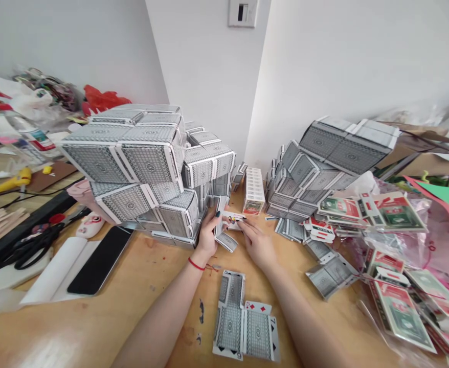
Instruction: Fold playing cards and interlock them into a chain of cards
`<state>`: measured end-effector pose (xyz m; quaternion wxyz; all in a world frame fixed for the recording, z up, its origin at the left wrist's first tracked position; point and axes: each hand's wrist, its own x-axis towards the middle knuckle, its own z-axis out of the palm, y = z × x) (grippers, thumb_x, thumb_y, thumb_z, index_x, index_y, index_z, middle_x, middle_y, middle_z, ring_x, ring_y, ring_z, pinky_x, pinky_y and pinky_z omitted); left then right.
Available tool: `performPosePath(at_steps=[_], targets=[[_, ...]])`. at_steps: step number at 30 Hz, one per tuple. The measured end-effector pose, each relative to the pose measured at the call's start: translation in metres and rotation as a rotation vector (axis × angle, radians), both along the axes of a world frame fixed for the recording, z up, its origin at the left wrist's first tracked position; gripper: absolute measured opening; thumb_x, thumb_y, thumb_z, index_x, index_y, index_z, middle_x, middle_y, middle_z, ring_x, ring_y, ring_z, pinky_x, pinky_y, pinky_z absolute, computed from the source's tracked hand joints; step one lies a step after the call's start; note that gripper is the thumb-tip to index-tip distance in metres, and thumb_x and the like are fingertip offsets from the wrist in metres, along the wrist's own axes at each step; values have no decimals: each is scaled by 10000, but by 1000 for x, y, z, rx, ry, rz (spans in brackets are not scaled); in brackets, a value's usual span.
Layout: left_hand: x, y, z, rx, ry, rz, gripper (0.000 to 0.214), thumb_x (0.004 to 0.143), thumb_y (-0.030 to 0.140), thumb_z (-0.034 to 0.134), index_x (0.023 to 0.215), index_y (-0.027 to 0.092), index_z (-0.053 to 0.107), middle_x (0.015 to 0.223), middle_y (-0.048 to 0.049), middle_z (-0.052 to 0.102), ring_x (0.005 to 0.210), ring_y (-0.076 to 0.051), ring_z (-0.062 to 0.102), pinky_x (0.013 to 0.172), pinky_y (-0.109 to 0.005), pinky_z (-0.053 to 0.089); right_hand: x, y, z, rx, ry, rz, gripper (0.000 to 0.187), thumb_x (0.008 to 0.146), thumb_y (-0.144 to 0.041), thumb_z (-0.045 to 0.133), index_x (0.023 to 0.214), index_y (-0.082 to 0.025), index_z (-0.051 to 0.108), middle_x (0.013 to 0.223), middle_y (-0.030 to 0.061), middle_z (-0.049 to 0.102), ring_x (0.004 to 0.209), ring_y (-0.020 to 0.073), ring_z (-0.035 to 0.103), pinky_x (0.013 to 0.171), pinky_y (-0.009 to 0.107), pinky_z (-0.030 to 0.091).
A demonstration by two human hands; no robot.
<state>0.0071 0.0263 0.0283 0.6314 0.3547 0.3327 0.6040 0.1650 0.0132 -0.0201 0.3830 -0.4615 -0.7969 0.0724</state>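
Observation:
My left hand (208,236), with a red string at the wrist, is closed around folded playing cards (227,242) with grey patterned backs. From the other side, the fingertips of my right hand (258,244) press on a face-up playing card (232,220) joined to or touching that piece; the fingers are bent together, their undersides hidden. Nearer me, several overlapping cards (230,322) lie mostly back up on the table. Block-like stacks of folded cards rise on the left (143,168) and on the right (312,168).
A white box (254,190) stands behind my hands. On the left lie a phone (100,260), scissors (36,245) and a yellow glue gun (9,181). Red-and-green card boxes (401,312) and pink plastic (439,250) crowd the right. Walls rise behind the table.

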Motion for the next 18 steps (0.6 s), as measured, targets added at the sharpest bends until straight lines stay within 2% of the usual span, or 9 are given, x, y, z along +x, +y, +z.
performPosePath(at_steps=[6, 11, 14, 16, 18], targets=[[-1, 2, 1, -9, 4, 22, 342, 681, 337, 518, 973, 175, 592, 944, -69, 612, 629, -124, 532, 503, -222, 402, 4, -4, 4, 112, -14, -32, 401, 768, -62, 412, 1108, -226, 545, 1010, 76, 627, 975, 203, 550, 818, 371, 454], [-1, 4, 0, -14, -62, 11, 328, 696, 325, 513, 986, 185, 576, 983, -57, 590, 614, -97, 508, 484, -203, 367, 8, -14, 17, 159, 267, -201, 287, 796, -105, 423, 1000, -217, 590, 885, 69, 633, 841, 181, 567, 762, 346, 451], [0, 5, -3, -38, -129, 48, 316, 658, 266, 520, 960, 192, 578, 871, -29, 602, 596, -86, 502, 518, -205, 378, 16, -17, 18, 68, 455, -295, 170, 788, -194, 479, 899, -208, 605, 836, 62, 616, 809, 186, 558, 741, 347, 447], [1, 6, -5, -23, -146, 67, 341, 600, 176, 513, 933, 195, 582, 790, -6, 594, 592, -80, 497, 554, -205, 390, 21, -18, 16, -52, 592, -294, 107, 773, -259, 506, 803, -198, 589, 770, 46, 595, 738, 176, 559, 680, 330, 460], [1, 5, -8, 3, -132, 72, 396, 552, 104, 487, 924, 203, 579, 757, 11, 582, 604, -77, 495, 591, -204, 400, 24, -19, 15, -217, 799, -257, 129, 762, -324, 522, 782, -197, 531, 699, 13, 565, 610, 144, 552, 569, 291, 471]])
